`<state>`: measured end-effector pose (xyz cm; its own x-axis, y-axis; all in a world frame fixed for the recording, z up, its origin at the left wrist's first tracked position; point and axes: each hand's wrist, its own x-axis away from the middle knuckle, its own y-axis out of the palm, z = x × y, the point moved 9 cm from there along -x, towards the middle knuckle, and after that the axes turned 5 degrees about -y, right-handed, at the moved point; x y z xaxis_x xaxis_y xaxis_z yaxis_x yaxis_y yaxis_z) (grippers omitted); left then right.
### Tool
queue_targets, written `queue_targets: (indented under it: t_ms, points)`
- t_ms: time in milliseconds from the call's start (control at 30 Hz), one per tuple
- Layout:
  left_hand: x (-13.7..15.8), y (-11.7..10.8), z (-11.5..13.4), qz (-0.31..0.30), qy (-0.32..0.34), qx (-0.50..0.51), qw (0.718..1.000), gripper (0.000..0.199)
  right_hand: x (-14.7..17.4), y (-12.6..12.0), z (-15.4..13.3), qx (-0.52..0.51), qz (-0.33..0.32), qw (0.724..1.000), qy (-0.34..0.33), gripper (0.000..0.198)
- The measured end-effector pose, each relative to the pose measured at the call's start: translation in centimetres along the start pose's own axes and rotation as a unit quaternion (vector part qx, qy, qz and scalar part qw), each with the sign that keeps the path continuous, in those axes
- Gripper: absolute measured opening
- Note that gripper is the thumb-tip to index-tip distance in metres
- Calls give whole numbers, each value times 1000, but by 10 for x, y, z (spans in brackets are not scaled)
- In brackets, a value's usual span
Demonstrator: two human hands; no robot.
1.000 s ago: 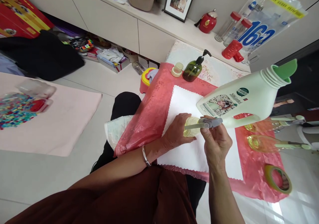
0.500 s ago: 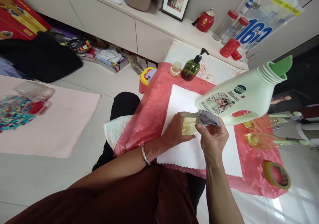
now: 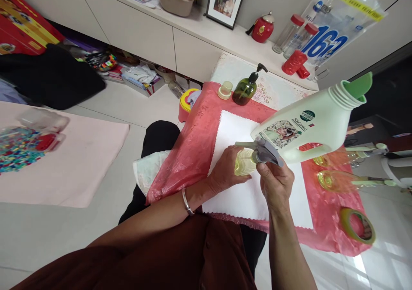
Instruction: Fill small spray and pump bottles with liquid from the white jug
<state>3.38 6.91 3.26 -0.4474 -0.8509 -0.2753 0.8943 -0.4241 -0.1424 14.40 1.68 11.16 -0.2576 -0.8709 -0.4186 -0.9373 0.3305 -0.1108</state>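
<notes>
My left hand (image 3: pixel 227 165) is wrapped round the clear body of a small spray bottle (image 3: pixel 243 163) with yellowish liquid inside. At the bottle's neck, my right hand (image 3: pixel 277 182) grips the grey trigger spray head (image 3: pixel 269 151), thumb pressed against its near side. Whether the head is fully seated on the neck I cannot tell. Both hands are above a white sheet with scalloped edges (image 3: pixel 238 199). Just beyond them stands a large pale green jug (image 3: pixel 322 114) with a printed label and an open mouth holding a green spout.
Two more spray bottles (image 3: pixel 337 181) and a tape roll (image 3: pixel 358 225) stand to the right on the red plastic cover (image 3: pixel 180 165). At the back are a green pump bottle (image 3: pixel 245 91) and a pale cap (image 3: pixel 225 90). Colourful small pieces (image 3: pixel 21 150) lie on a pink surface at left.
The grey spray head has turned at the bottle's neck, its trigger now angled more toward my right palm. My right hand has shifted slightly; the left keeps its hold on the bottle.
</notes>
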Motion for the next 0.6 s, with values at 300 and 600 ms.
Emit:
queue_targets:
  t_ms: [300,600]
  points:
    - [2,0,-1,11,10,-26,1000,91,1,-2,11,25,8,999,26,40]
    - [2,-2,0,6,7,-13,1000,91,-4,1,-1,-12,-26,1000,13,30]
